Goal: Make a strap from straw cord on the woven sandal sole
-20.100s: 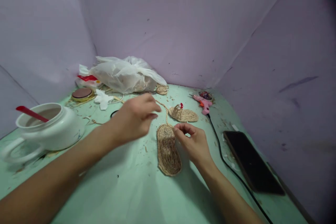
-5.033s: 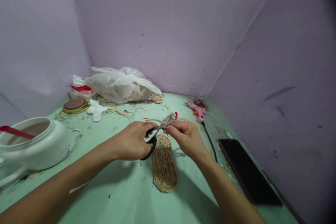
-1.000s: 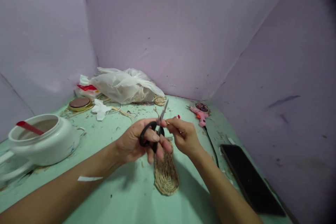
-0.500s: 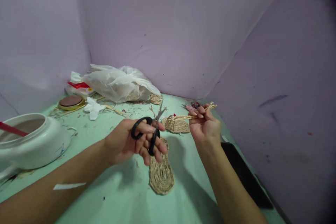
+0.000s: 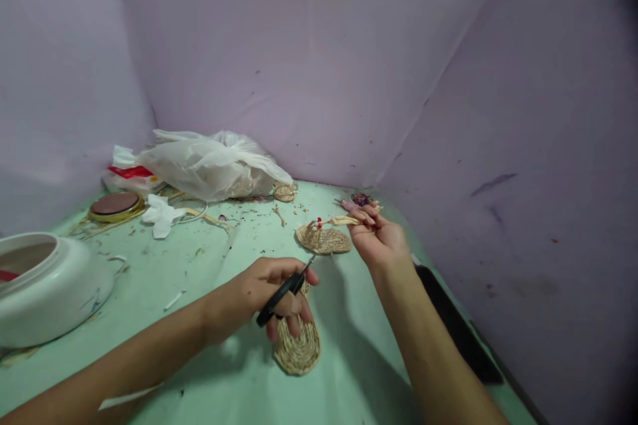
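Black-handled scissors [image 5: 283, 295] hang on the fingers of my left hand [image 5: 282, 289], their blades pointing up and to the right. Under that hand, a sole-shaped piece of coiled straw [image 5: 298, 348] lies on the green table, its upper part partly hidden. My right hand [image 5: 377, 234] pinches a pale straw strand [image 5: 343, 220] between thumb and fingers. Just left of it, a woven straw slipper [image 5: 331, 241] with small red and white beads rests on the table. The strand's left end reaches close to the beads.
A white pot [image 5: 44, 295] stands at the left. Behind are a plastic bag [image 5: 212, 166], a round tin [image 5: 115, 206], a white scrap [image 5: 162, 214] and a small straw piece [image 5: 284, 192]. A dark flat object [image 5: 456, 325] lies along the right wall.
My left hand has moved down, and the scissors have turned and their blades look closer together. My right hand has shifted slightly left and down. The whole view has shifted a little.
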`<state>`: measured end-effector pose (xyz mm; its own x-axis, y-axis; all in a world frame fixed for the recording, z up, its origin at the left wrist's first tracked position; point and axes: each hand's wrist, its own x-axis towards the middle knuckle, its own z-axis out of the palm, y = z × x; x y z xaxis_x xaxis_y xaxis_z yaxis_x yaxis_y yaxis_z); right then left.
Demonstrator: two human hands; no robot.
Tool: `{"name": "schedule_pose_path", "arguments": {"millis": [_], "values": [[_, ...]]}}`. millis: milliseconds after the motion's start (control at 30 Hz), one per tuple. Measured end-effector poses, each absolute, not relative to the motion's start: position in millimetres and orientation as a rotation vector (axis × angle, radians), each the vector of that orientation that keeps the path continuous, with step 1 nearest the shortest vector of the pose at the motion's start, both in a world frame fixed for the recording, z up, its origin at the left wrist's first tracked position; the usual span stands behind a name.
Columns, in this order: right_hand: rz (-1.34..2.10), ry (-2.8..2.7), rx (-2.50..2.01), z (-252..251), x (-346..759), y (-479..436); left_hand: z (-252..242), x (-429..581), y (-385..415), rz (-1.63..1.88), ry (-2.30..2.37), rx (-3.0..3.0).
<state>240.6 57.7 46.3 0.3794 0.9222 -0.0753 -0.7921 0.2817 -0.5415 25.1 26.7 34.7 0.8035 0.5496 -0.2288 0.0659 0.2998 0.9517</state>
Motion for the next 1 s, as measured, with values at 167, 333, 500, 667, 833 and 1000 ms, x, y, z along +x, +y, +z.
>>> {"name": "schedule_pose_path", "arguments": {"millis": [167, 333, 500, 667, 833, 1000], "values": [[1.224, -0.255, -0.534, 41, 226, 57, 34, 24, 29, 0.411, 0.516, 1.248], [1.316, -0.260, -0.525, 32, 208, 54, 32, 23, 30, 0.477, 0.430, 1.203], [1.413, -0.292, -0.535, 23, 186, 49, 26, 21, 31, 0.527, 0.340, 1.096], [1.444, -0.298, -0.545, 22, 183, 50, 22, 21, 29, 0.579, 0.400, 1.095], [1.381, -0.352, -0.533, 25, 196, 55, 20, 23, 25, 0.552, 0.403, 1.144], [1.368, -0.385, -0.567, 19, 179, 47, 25, 21, 30, 0.527, 0.297, 1.098]]}}
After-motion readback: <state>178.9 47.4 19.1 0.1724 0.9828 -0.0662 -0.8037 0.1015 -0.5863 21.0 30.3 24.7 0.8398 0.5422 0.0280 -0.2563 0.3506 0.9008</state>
